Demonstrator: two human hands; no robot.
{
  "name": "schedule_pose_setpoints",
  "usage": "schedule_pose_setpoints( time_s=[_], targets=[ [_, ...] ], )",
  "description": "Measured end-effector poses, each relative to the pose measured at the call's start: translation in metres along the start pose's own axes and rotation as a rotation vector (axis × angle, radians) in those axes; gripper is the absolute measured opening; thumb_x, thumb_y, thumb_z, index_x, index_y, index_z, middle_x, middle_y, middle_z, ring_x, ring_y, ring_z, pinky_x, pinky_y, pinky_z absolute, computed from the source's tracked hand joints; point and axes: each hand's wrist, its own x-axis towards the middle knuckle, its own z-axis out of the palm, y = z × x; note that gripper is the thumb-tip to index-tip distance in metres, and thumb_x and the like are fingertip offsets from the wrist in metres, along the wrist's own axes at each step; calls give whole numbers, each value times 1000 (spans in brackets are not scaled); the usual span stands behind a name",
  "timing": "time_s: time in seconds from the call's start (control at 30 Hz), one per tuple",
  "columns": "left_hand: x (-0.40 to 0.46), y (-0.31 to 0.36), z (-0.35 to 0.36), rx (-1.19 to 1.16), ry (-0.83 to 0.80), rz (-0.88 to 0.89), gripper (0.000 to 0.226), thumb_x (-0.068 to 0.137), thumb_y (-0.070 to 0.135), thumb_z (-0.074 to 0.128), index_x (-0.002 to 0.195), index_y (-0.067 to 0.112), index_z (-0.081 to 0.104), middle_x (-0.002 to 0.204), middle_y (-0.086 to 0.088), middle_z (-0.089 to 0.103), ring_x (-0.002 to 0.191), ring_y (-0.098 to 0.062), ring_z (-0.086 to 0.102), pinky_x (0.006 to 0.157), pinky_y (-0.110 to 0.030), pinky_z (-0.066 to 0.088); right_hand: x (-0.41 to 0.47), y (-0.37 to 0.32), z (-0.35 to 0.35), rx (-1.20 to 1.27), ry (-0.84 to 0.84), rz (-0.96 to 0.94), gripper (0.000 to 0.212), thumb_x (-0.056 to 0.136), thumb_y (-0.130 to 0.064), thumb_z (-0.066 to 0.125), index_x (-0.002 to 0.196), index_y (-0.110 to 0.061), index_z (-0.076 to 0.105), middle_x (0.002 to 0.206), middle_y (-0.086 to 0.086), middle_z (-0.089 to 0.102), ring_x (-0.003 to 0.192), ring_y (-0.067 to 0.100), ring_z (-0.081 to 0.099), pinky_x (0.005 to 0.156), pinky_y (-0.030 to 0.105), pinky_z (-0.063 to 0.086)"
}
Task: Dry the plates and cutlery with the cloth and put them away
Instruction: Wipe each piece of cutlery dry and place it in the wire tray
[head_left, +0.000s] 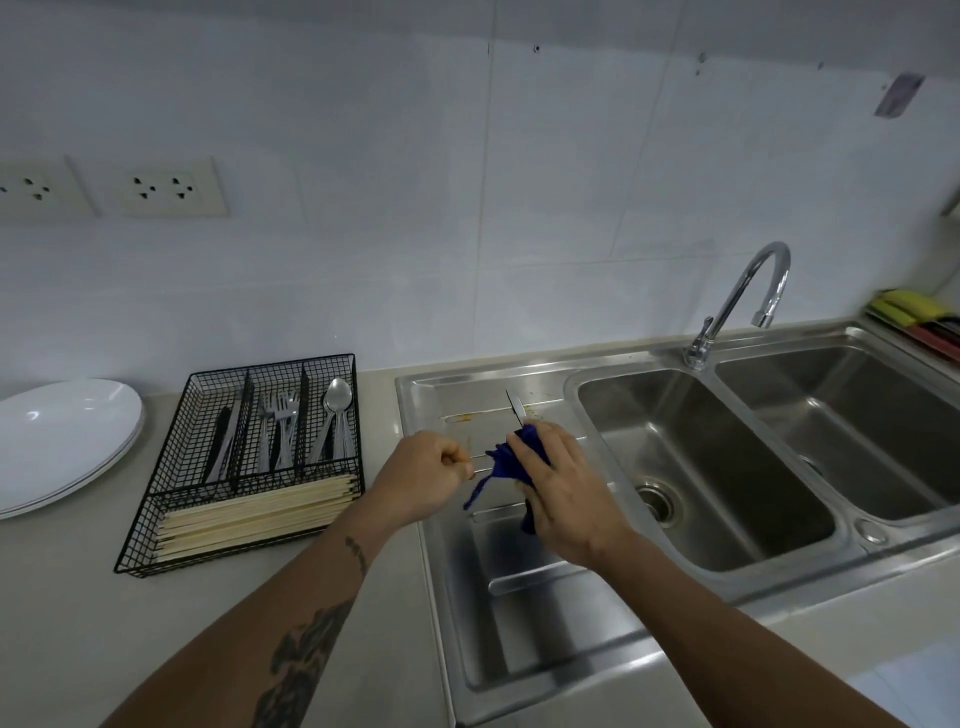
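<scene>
Both hands raised in front, close together.
Left hand (423, 480) closed into a fist, thumb on top, forearm with tattoos reaching from lower left. Right hand (558, 493) turned palm-down, fingers curled around blue cloth (506, 462), forearm coming from lower right.

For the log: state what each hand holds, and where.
Left hand pinches the knife at its handle end; right hand grips the blue cloth around its middle.

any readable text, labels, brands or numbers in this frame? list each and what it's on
No text can be read.
Sticker on the wall tiles, upper right: may carry print, too blurred to read.
Wall sockets: no markings legible.
Tap, sink, cutlery tray, plates, blue cloth: no lettering visible.
</scene>
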Motion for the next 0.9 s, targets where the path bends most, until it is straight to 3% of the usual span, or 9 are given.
schedule_pose_setpoints(
  time_s=[0.23, 0.37, 0.43, 0.57, 0.67, 0.8, 0.9],
  targets=[
    [-2, -5, 1, -14, 9, 6, 14, 88, 21, 71, 75, 27, 69, 66, 9, 62, 58, -1, 52, 51, -7, 37, 1, 7, -4, -77, -30, 12, 66, 80, -21, 74, 139, -13, 46, 142, 13, 41, 128, 33, 40, 102, 45, 46],
    [-2, -6, 4, 10, -16, 15, 4, 85, 24, 75, 84, 26, 71, 70, 7, 64, 59, -2, 54, 53, -8, 39, 7, 13, -10, -181, -131, -59, 84, 65, -21, 84, 140, -14, 45, 139, 13, 44, 123, 33, 45, 100, 41, 47],
    [-2, -5, 4, 63, -21, 13, 3, 89, 25, 71, 87, 25, 73, 75, 8, 66, 65, -4, 57, 59, -14, 40, 7, 23, -13, -117, -157, 19, 76, 70, -14, 79, 139, -16, 46, 138, 10, 45, 121, 31, 45, 99, 41, 47],
    [-3, -8, 3, 114, -31, -45, 17, 92, 18, 62, 87, 16, 77, 68, 14, 62, 56, 3, 54, 48, -8, 32, 3, 33, -17, 93, 27, 295, 60, 76, -3, 69, 133, -15, 53, 127, 11, 51, 113, 32, 50, 94, 39, 45],
    [0, -6, 8, 74, -41, -70, 21, 93, 15, 58, 94, 20, 78, 68, 10, 61, 56, -3, 52, 47, -8, 34, 5, 17, -20, 84, 157, 236, 59, 72, -5, 75, 128, -13, 58, 123, 13, 55, 107, 32, 54, 90, 38, 47],
    [3, 1, 17, -49, -71, -130, 26, 97, 14, 52, 89, 21, 75, 80, 1, 66, 68, -17, 58, 62, -29, 46, -2, -3, -15, -120, 93, 48, 61, 63, -13, 83, 121, -14, 64, 127, 12, 58, 109, 31, 55, 88, 41, 53],
    [0, 1, 21, -64, -51, -159, 26, 98, 21, 53, 82, 20, 74, 75, 2, 67, 65, -15, 59, 62, -29, 46, -8, 11, -8, -27, 86, 229, 61, 66, -4, 76, 125, -13, 62, 127, 12, 56, 109, 32, 54, 84, 46, 55]
  ],
)
